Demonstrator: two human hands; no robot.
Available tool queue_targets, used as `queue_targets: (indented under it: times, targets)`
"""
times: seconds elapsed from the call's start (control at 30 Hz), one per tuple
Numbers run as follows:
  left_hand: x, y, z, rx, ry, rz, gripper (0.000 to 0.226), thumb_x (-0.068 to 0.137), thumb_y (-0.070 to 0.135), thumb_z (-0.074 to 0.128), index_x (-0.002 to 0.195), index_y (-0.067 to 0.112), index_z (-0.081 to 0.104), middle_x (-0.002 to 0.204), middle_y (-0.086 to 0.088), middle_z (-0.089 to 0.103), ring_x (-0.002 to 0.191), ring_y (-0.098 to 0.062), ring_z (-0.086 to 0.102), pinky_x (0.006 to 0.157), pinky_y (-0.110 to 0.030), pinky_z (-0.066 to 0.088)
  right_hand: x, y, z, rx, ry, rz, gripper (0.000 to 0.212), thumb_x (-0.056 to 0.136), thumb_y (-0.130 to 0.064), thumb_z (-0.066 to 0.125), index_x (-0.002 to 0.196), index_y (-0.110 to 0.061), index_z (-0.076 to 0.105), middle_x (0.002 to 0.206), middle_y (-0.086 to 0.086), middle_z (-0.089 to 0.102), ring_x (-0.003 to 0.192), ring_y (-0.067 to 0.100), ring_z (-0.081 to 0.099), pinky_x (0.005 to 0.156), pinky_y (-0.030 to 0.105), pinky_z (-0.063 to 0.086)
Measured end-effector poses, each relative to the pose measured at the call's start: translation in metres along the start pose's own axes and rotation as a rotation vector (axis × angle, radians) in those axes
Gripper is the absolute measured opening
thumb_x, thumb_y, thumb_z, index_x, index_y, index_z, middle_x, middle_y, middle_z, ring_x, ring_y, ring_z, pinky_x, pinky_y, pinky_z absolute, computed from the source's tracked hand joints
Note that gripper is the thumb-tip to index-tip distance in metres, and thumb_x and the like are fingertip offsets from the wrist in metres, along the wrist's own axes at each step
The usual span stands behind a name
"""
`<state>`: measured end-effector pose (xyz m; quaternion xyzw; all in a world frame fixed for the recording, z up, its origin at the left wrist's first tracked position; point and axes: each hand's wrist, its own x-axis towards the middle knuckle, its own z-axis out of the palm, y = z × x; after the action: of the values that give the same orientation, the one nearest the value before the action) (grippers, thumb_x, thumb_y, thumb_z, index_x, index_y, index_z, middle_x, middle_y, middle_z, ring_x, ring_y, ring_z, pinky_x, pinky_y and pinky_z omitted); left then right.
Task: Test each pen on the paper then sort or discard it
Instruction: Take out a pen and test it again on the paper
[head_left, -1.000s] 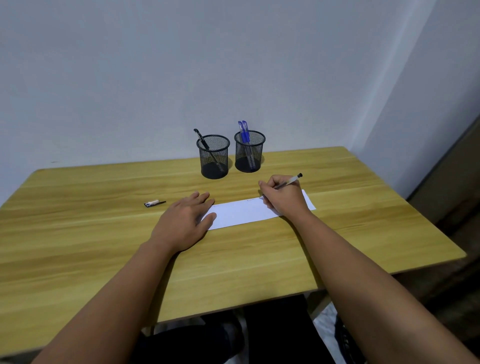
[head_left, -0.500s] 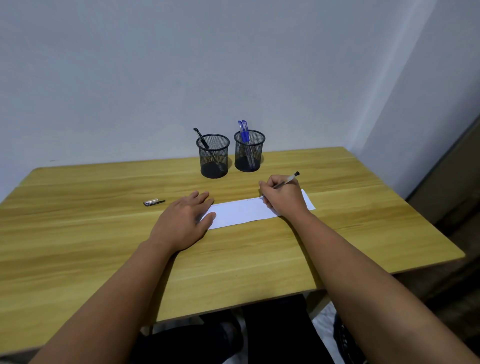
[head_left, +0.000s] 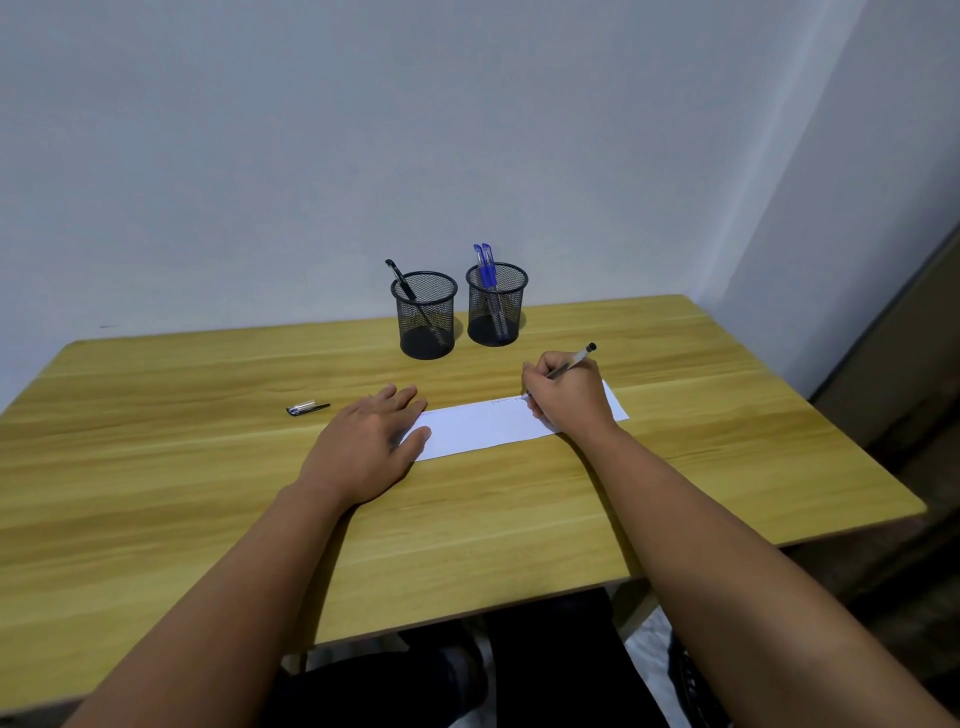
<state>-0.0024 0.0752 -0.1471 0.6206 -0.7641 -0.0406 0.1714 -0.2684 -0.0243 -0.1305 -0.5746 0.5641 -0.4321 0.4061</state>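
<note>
A white strip of paper (head_left: 488, 423) lies on the wooden table (head_left: 208, 499). My right hand (head_left: 569, 395) grips a clear pen with a black end (head_left: 576, 359), its tip touching the paper's far edge beside faint marks. My left hand (head_left: 369, 441) lies flat, fingers apart, pressing the paper's left end. Behind stand two black mesh cups: the left cup (head_left: 425, 322) holds one black pen (head_left: 402, 280), the right cup (head_left: 496, 304) holds two blue pens (head_left: 484, 265). A pen cap (head_left: 307, 408) lies on the table to the left.
A pale wall runs directly behind the cups, with a corner at the right. The table's right edge drops to a dark floor. My dark-clothed legs show under the near edge.
The pen's top end in my right hand has shifted slightly as the tip moves over the paper. My left hand stays in place on the paper.
</note>
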Motion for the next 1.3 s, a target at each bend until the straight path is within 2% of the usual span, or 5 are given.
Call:
queue_targets:
  times: [0.27, 0.53, 1.07, 1.17, 1.3]
  targets:
    - [-0.001, 0.0, 0.001, -0.013, 0.006, -0.003, 0.068, 0.093, 0.06, 0.027, 0.146, 0.025, 0.052, 0.159, 0.005, 0.039, 0.151, -0.017, 0.028, 0.12, -0.04, 0.029, 0.003, 0.003, 0.001, 0.022, 0.026, -0.002, 0.04, 0.096, -0.018, 0.066, 0.075, 0.007, 0.042, 0.069, 0.014, 0.044, 0.062, 0.024, 0.055, 0.059, 0.035, 0.056]
    - [0.0, -0.001, 0.002, -0.016, 0.001, -0.009, 0.07, 0.092, 0.061, 0.026, 0.147, 0.027, 0.05, 0.16, 0.006, 0.038, 0.152, -0.016, 0.026, 0.121, -0.039, 0.027, 0.003, 0.003, 0.001, -0.006, 0.083, -0.028, 0.045, 0.092, -0.016, 0.065, 0.057, -0.019, 0.037, 0.063, 0.012, 0.043, 0.06, 0.024, 0.052, 0.06, 0.04, 0.056]
    - [0.0, -0.001, 0.0, -0.02, -0.003, -0.015, 0.071, 0.091, 0.063, 0.025, 0.148, 0.027, 0.05, 0.16, 0.007, 0.037, 0.152, -0.015, 0.025, 0.121, -0.038, 0.027, 0.005, 0.001, -0.001, 0.013, 0.157, -0.069, 0.037, 0.088, -0.011, 0.059, 0.062, -0.008, 0.033, 0.062, 0.01, 0.029, 0.059, 0.023, 0.036, 0.058, 0.031, 0.041]
    - [0.0, 0.001, -0.001, -0.014, -0.009, -0.014, 0.068, 0.094, 0.061, 0.027, 0.148, 0.026, 0.049, 0.16, 0.006, 0.037, 0.152, -0.016, 0.025, 0.121, -0.038, 0.026, 0.01, -0.005, -0.01, 0.133, 0.168, 0.028, 0.032, 0.093, -0.001, 0.058, 0.064, -0.005, 0.044, 0.058, 0.012, 0.042, 0.04, 0.02, 0.044, 0.049, 0.025, 0.041]
    - [-0.002, 0.007, -0.007, 0.005, -0.022, -0.006, 0.062, 0.097, 0.054, 0.034, 0.151, 0.024, 0.045, 0.161, 0.005, 0.035, 0.153, -0.016, 0.023, 0.121, -0.036, 0.025, 0.014, -0.015, -0.017, 0.188, 0.048, 0.103, 0.049, 0.1, -0.025, 0.074, 0.058, -0.014, 0.052, 0.056, 0.011, 0.059, 0.043, 0.018, 0.052, 0.043, 0.024, 0.044]
